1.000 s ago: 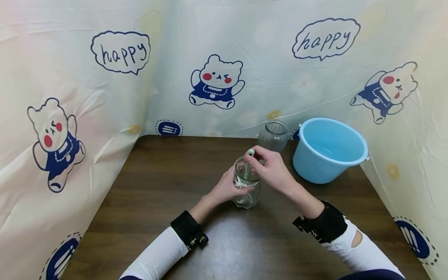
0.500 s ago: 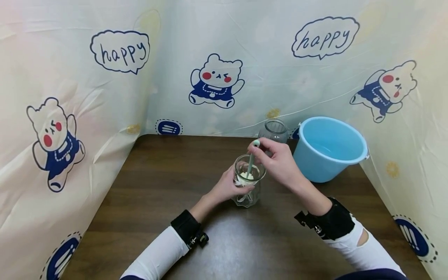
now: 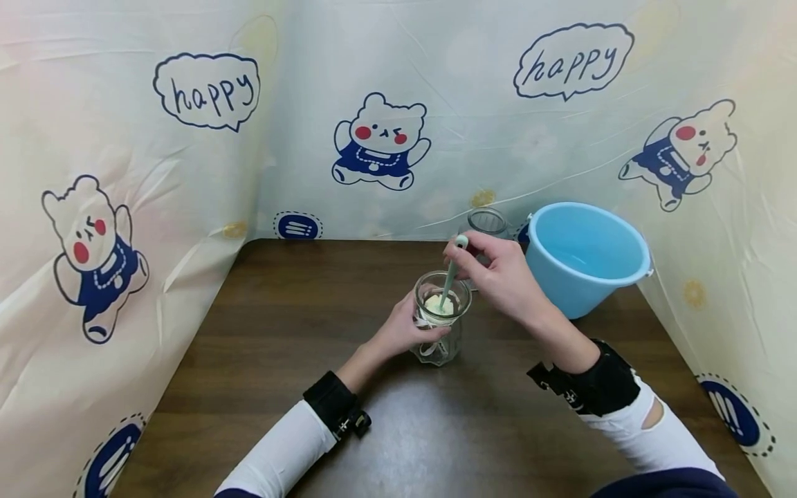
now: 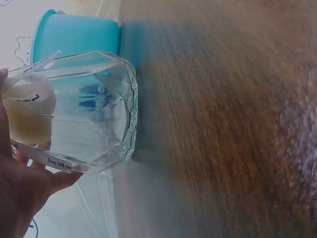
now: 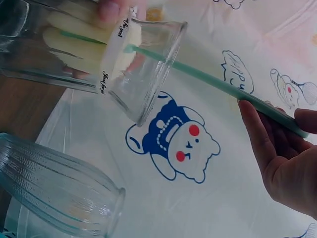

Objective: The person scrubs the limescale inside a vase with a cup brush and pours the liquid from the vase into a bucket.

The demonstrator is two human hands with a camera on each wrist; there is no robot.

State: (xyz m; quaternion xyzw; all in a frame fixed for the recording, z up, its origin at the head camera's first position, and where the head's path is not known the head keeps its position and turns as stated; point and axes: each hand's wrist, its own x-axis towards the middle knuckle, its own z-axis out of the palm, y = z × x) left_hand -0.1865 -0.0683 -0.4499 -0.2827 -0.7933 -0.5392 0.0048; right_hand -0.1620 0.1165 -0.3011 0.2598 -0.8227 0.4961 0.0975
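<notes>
- The glass jar (image 3: 443, 349) is held roughly upright near the middle of the wooden table (image 3: 299, 360); whether its base is touching the wood cannot be told.
- The jar is gripped below its mouth by the left hand (image 3: 401, 332), the thumb laid across the near side.
- The upper end of the green handle (image 3: 450, 273) is pinched between thumb and fingers of the right hand (image 3: 498, 270).
- The handle is slanted through the jar's mouth, and a pale sponge (image 3: 438, 304) at its lower end is contained in the upper part of the jar, near the lettered ribbon (image 5: 113, 59).
- A broad stretch of tabletop is left between the jar and the table's left edge, and another toward the near side.
- Less room is left behind: a second glass jar (image 5: 59, 186), partly hidden by the right hand in the head view, is stood at the back edge by the printed curtain (image 3: 398, 55).
- The right side is bounded by the blue bucket (image 3: 560, 297), placed near the back right corner.
- Compared with one second ago, the right hand and handle have been raised, and the sponge has been drawn up into clear sight; the left hand's grip is unchanged.
</notes>
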